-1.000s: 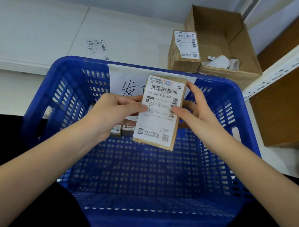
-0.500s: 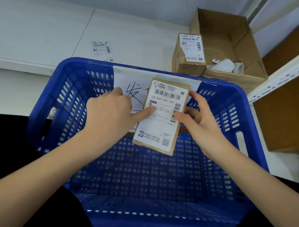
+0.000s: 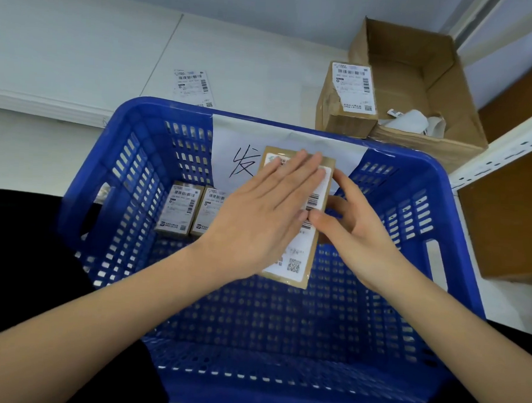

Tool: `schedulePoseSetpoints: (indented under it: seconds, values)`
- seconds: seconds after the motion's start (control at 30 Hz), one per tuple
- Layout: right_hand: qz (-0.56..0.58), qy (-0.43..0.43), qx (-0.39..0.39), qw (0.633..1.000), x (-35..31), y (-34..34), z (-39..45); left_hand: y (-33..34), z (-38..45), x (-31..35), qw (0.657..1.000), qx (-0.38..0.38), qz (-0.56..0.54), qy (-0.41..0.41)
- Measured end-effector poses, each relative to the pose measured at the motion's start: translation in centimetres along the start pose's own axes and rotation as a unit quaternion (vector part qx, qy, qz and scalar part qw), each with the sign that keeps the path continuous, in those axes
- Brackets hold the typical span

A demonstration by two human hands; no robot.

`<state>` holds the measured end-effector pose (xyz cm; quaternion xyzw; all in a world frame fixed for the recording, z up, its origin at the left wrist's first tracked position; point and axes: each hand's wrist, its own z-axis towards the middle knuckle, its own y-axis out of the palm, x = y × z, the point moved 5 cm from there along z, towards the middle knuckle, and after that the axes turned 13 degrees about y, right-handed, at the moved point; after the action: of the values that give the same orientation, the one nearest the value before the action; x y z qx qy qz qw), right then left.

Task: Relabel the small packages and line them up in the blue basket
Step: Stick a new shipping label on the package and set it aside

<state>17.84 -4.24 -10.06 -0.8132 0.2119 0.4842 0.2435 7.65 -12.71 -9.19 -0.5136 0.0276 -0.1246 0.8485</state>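
Above the blue basket [image 3: 101, 169] I hold a small brown package [image 3: 301, 260] with a white shipping label on its face. My left hand [image 3: 267, 210] lies flat on the label, fingers straight, pressing it down. My right hand [image 3: 352, 223] grips the package's right edge, thumb on the label and fingers behind. Two labelled small packages [image 3: 180, 211] [image 3: 211, 209] stand side by side at the basket's far left, against its back wall.
A white paper sign [image 3: 230, 145] hangs on the basket's back wall. Behind it on the white table lie a loose label sheet [image 3: 192, 87], another labelled package [image 3: 348, 98] and an open cardboard box [image 3: 416, 86] with paper scraps. A white shelf post [image 3: 502, 144] stands right.
My left hand went from pinching the package's left edge to lying flat across the label and sliding up over it. The two packages in the basket came into view.
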Motion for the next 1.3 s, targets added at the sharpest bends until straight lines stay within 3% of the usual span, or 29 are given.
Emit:
schedulePoseSetpoints:
  seconds: [0.47, 0.67, 0.9, 0.97, 1.1, 1.2, 1.3]
  values:
    - [0.017, -0.003, 0.029, 0.999, -0.3, 0.0, 0.0, 0.0, -0.8, -1.3, 0.977, 0.035, -0.001, -0.210]
    - [0.045, -0.024, 0.044, 0.998, -1.0, -0.7, 0.3, 0.3, -0.3, 2.0, 0.999, 0.003, 0.014, -0.043]
    - [0.051, -0.041, 0.036, 0.997, -1.6, -1.7, 0.1, -0.3, -0.4, 2.6, 0.999, 0.004, 0.036, 0.030]
    - [0.054, -0.043, 0.035, 0.997, -1.9, -2.1, 0.2, -0.5, -0.6, 2.5, 0.999, 0.016, 0.029, 0.023]
    - [0.047, -0.038, 0.033, 0.998, -2.0, -2.6, 0.3, -0.6, -1.2, 1.2, 0.995, 0.018, -0.035, -0.095]
    - [0.053, -0.032, 0.037, 0.997, -1.9, -3.0, 0.4, -0.5, -1.7, 0.1, 0.952, -0.013, -0.206, -0.228]
    - [0.091, -0.016, 0.052, 0.994, -1.8, -3.3, 0.6, -0.1, -1.7, -0.6, 0.809, 0.030, -0.492, -0.320]
